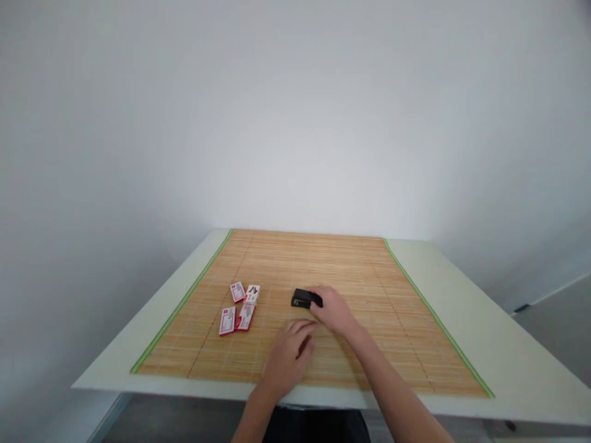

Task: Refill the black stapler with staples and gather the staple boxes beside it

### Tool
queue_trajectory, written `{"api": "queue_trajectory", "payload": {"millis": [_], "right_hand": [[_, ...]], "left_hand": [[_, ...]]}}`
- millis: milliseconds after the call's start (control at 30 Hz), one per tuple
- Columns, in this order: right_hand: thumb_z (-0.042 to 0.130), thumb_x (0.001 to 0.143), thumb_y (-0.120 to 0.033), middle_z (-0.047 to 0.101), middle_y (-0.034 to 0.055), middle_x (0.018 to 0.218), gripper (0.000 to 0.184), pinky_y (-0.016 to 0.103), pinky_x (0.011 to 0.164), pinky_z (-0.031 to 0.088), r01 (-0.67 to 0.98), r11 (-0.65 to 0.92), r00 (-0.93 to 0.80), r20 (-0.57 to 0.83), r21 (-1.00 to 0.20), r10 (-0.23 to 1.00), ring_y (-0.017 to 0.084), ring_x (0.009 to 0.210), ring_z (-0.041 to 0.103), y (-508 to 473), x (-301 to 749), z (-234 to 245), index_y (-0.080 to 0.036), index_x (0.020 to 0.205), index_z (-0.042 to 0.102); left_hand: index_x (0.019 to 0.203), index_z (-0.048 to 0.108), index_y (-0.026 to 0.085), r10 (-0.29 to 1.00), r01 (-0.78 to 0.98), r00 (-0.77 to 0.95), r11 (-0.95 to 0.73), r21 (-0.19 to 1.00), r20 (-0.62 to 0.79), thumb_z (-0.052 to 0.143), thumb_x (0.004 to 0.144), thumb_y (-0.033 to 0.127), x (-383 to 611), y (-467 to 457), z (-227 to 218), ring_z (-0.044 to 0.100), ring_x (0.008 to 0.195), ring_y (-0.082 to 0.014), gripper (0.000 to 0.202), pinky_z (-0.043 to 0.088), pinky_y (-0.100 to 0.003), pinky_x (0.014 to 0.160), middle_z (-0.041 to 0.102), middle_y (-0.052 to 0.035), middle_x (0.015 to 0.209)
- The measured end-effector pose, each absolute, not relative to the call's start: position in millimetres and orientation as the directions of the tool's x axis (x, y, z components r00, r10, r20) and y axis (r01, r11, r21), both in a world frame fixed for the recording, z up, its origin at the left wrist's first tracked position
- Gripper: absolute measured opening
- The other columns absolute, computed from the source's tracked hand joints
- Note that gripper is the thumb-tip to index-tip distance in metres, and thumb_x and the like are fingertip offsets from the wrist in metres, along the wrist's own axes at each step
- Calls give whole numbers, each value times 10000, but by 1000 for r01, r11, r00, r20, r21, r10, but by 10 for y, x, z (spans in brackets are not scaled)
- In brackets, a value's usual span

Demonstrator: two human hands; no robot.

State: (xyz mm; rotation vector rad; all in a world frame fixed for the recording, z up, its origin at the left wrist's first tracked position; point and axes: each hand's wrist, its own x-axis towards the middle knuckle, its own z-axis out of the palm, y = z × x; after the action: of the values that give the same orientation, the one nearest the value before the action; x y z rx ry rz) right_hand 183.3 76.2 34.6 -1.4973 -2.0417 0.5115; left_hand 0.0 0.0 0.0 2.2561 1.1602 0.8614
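A black stapler [301,299] lies on the bamboo mat near its middle. My right hand [333,311] grips the stapler's right end, fingers and thumb closed around it. Just below and to the left, my left hand [290,349] rests over the mat, its fingers stretched towards the right hand with the thumb apart. I see nothing held in it. To the left sit several small white-and-red boxes: an upper-left box [237,291], a box with a dark picture [252,293], a lower-left box [228,321] and a lower-right box [245,317].
The bamboo mat [332,258] has green side edges and covers most of a white table [466,295]. A plain pale wall [295,123] stands directly behind the table. The table's front edge runs close to my body.
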Motion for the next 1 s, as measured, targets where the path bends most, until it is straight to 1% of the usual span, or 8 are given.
{"api": "queue_trajectory", "payload": {"millis": [133, 267, 433, 600, 700, 767, 833, 1000], "right_hand": [[600, 809, -119, 741, 56, 1158, 430, 340, 977, 454, 730, 370, -312, 201, -575, 929, 230, 1072, 640, 592, 2054, 426, -251, 1195, 738], [590, 819, -101, 746, 43, 1105, 415, 316, 932, 466, 742, 413, -383, 172, -527, 908, 216, 1026, 651, 562, 2092, 502, -260, 1173, 737], [741, 817, -238, 715, 47, 1059, 251, 314, 905, 449, 786, 412, -379, 168, -461, 910, 221, 1020, 624, 671, 1907, 525, -247, 1068, 746], [795, 780, -312, 669, 71, 1069, 173, 354, 926, 386, 838, 390, -328, 219, -382, 919, 266, 1120, 555, 730, 1753, 659, -225, 920, 742], [706, 839, -288, 673, 53, 987, 175, 327, 843, 385, 863, 344, -264, 250, -371, 931, 228, 993, 588, 664, 1948, 802, -232, 1003, 728], [638, 883, -304, 666, 24, 865, 219, 298, 734, 386, 864, 282, -186, 257, -416, 948, 190, 818, 597, 580, 2182, 840, -233, 1080, 703], [604, 911, -374, 640, -9, 756, 268, 285, 656, 384, 816, 202, -71, 252, -542, 965, 172, 692, 581, 484, 2446, 787, -239, 1129, 681], [543, 916, -555, 617, -8, 708, 484, 294, 605, 417, 624, 85, 144, 222, -777, 964, 179, 625, 567, 293, 2965, 356, -184, 1207, 655]], "left_hand": [[1436, 540, 311, 888, 655, 299, -457, 602, 349, 472, 1016, 238, 12, -8, -84, 505, 1322, -248, 432, 442, -472, 1124, 572, -66, 1402], [1507, 456, 323, 877, 765, 296, -455, 456, 379, 477, 1022, 268, 65, -27, -138, 422, 1396, -282, 488, 385, -533, 1159, 482, -64, 1509], [1443, 532, 311, 856, 843, 308, -448, 298, 416, 488, 1023, 291, 118, -44, -169, 443, 1373, -294, 424, 350, -563, 1171, 512, -64, 1493], [1441, 534, 332, 858, 855, 288, -431, 289, 426, 486, 1025, 301, 118, -42, -147, 463, 1352, -285, 420, 332, -569, 1178, 536, -49, 1476], [1496, 469, 363, 859, 840, 297, -442, 315, 416, 469, 1022, 253, 109, -35, -120, 458, 1356, -278, 486, 315, -569, 1186, 519, -32, 1503], [1507, 453, 379, 866, 829, 295, -442, 342, 405, 477, 1015, 251, 106, -31, -116, 464, 1350, -285, 509, 303, -580, 1188, 519, -28, 1506], [1504, 456, 393, 872, 815, 288, -440, 376, 396, 491, 1009, 264, 103, -29, -123, 463, 1355, -293, 512, 288, -595, 1193, 517, -23, 1510], [1497, 471, 387, 879, 789, 275, -438, 431, 390, 509, 1001, 269, 93, -26, -139, 459, 1368, -301, 511, 254, -610, 1207, 513, -30, 1515]]}}
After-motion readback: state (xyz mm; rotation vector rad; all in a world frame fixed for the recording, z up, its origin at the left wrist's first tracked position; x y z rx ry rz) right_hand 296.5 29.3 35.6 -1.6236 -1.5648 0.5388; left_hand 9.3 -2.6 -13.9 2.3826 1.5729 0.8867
